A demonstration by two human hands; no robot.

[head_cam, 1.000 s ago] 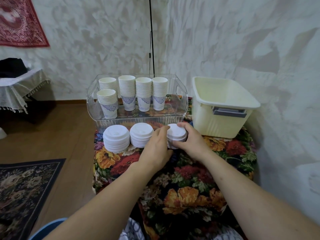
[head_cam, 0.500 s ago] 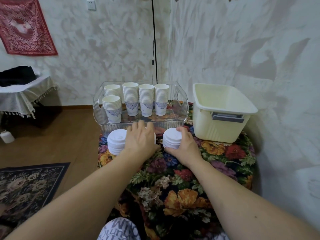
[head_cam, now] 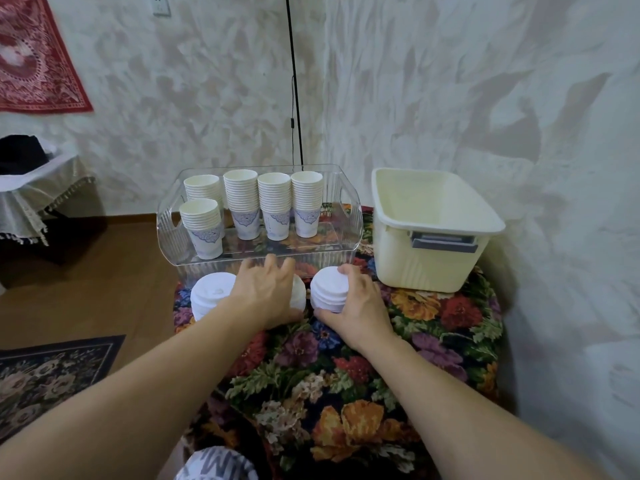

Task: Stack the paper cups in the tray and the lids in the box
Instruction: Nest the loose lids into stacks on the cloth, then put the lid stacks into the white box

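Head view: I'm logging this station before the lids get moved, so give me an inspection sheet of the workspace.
Surface: floral cloth covers the table.
Job's things: five cup stacks in the clear tray; three lid stacks on the cloth; cream box holds nothing visible.
Clutter: nothing seen.
Hands: left hand covers the middle stack; right hand grips the right stack.
Cables: black cord down the wall.
Surroundings: rug, red hanging.

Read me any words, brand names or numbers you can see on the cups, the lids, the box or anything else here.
No text here is readable.
Cups: a blue ornamental print, no legible words.
Lids: raised marks on top, too small to read.
Box: no label shows.
Cloth at the bottom edge: large pale letter-like shapes, cut off and unreadable.
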